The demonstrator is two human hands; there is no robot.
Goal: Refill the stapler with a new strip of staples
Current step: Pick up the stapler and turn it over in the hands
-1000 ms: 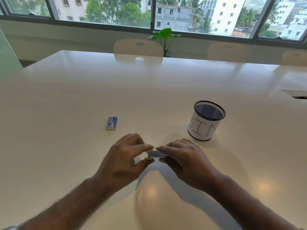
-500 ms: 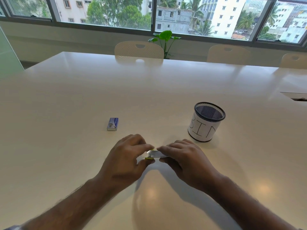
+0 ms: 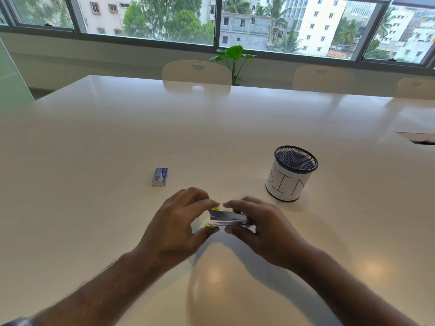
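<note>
A small stapler [image 3: 227,218] with a silver metal body and lime-green ends is held just above the white table [image 3: 117,137], near its front. My left hand [image 3: 177,225] pinches its left end between thumb and fingers. My right hand [image 3: 261,228] grips its right end, hiding that part. The stapler's jaws look slightly parted at the left. A small blue staple box [image 3: 160,176] lies on the table to the far left of my hands, apart from them. No loose staple strip is visible.
A black mesh cup [image 3: 292,173] wrapped in white paper lettered "BIN" stands to the right, beyond my right hand. Cream chairs [image 3: 197,72] line the table's far edge. A cable slot [image 3: 417,138] is cut in the table at the right.
Both hands have drawn slightly apart, so more of the stapler's silver body shows between them. The staple box and bin have not moved.
</note>
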